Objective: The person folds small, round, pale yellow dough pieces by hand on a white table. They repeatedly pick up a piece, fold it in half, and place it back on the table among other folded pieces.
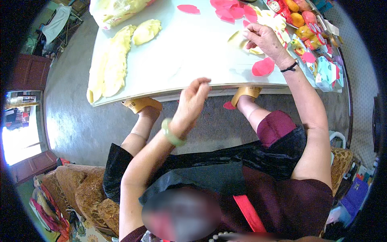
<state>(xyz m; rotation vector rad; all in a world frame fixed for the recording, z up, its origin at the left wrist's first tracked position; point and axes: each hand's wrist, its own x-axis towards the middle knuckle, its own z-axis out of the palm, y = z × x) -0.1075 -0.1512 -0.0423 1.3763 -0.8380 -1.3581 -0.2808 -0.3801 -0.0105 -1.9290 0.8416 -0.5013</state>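
My left hand [193, 98], with a pale green bangle on its wrist, is raised near the table's front edge; its fingers are curled and whether it holds anything is unclear. My right hand [261, 39], wearing a black cord and a watch, hovers over the right side of the white table [187, 57]. Under its fingertips lies a pale yellow petal-shaped piece [239, 39], partly blurred; I cannot tell if it is gripped. A red piece [263, 67] lies below that hand, and more red pieces [228, 10] lie beyond it. Overlapping yellow pieces [116, 63] form long rows at the left.
A filled plastic bag [118, 12] sits at the back left. A tray of fruit [297, 15], wrapped items and a light blue tissue pack [325, 74] crowd the right edge. A red piece [229, 105] is on the floor beside my foot.
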